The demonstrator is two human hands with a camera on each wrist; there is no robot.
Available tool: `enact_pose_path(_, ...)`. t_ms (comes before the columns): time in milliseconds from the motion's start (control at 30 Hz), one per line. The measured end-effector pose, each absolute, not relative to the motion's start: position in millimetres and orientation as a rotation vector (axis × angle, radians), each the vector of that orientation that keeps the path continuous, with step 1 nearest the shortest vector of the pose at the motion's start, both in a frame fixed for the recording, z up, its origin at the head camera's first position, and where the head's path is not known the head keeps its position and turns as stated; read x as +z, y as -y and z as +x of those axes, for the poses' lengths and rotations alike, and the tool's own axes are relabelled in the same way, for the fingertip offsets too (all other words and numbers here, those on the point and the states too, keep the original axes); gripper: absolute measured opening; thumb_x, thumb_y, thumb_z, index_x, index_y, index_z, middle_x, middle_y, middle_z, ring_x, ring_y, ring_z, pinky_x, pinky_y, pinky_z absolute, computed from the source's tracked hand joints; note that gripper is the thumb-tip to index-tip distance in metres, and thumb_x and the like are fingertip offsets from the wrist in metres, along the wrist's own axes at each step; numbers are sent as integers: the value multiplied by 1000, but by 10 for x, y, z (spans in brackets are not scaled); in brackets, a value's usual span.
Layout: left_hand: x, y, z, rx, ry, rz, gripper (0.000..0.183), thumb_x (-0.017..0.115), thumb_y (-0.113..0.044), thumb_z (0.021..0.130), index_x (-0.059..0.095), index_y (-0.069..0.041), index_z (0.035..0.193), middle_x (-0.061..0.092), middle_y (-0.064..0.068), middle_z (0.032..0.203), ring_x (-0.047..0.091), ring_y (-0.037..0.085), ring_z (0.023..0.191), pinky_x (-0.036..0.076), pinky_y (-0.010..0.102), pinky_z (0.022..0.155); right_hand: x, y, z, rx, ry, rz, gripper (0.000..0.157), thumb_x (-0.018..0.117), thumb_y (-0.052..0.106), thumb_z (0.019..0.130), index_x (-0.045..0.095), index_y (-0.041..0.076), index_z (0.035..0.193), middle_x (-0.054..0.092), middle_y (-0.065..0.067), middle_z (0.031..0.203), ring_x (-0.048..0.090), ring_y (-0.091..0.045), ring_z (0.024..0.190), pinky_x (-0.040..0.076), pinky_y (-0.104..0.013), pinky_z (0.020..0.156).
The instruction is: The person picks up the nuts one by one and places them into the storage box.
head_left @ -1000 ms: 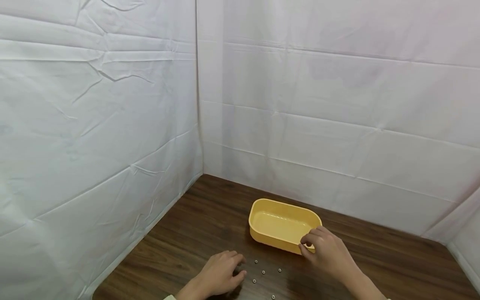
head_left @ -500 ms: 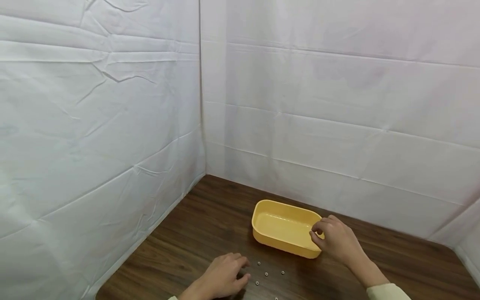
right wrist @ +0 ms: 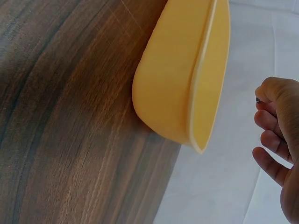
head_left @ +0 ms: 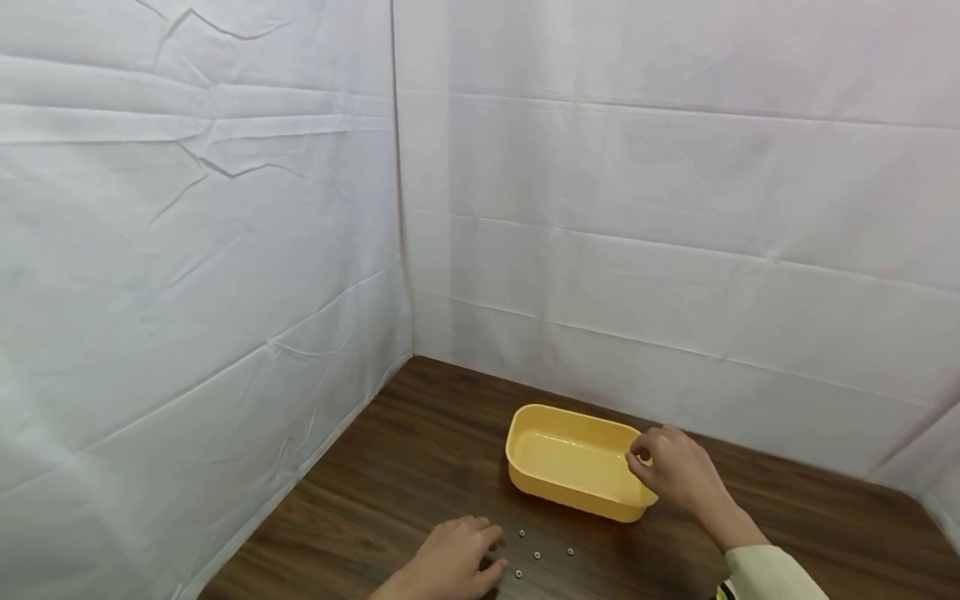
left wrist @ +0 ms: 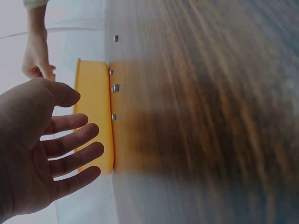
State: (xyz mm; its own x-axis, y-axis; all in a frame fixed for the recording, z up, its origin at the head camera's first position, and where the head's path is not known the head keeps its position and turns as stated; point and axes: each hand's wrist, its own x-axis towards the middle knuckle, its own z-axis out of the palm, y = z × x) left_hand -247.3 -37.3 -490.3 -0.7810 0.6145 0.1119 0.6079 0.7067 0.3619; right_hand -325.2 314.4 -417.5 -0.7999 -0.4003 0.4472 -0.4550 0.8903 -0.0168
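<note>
My right hand (head_left: 678,471) is raised over the right end of a yellow rectangular tray (head_left: 577,497). Between its thumb and forefinger it pinches a small dark metal nut (right wrist: 258,100), mostly hidden by the fingertips; the other fingers are loosely bent. My left hand (left wrist: 51,144) hovers low over the table, left of several tiny metal nuts, with fingers spread and relaxed, holding nothing. Those loose nuts, such as one nut (head_left: 537,555) in the head view, lie scattered in front of the tray. In the left wrist view another nut (left wrist: 116,38) lies apart from the others.
A dark wood-grain table (head_left: 360,500) carries everything. White creased sheets hang on the left (head_left: 225,275) and at the back (head_left: 637,208), meeting in a corner behind the tray. The tray's walls rise around its open top.
My right hand has lifted and moved right and away from the tray's near right corner, to above its right end. The left hand has barely moved; the head view shifts slightly.
</note>
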Motion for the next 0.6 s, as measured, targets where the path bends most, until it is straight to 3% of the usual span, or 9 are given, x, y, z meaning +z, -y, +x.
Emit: enact_pose_path(600,-4971,401,-2490,597,-2864,1038,16,71,-33,96,74,-20,105,60,-17,85,52,-5,75,48,19,67,-4407,-3226,-3565,263,2722,577,6,76,15,86,78,11,82,71,2,79,64,-15,73,55,-38,64)
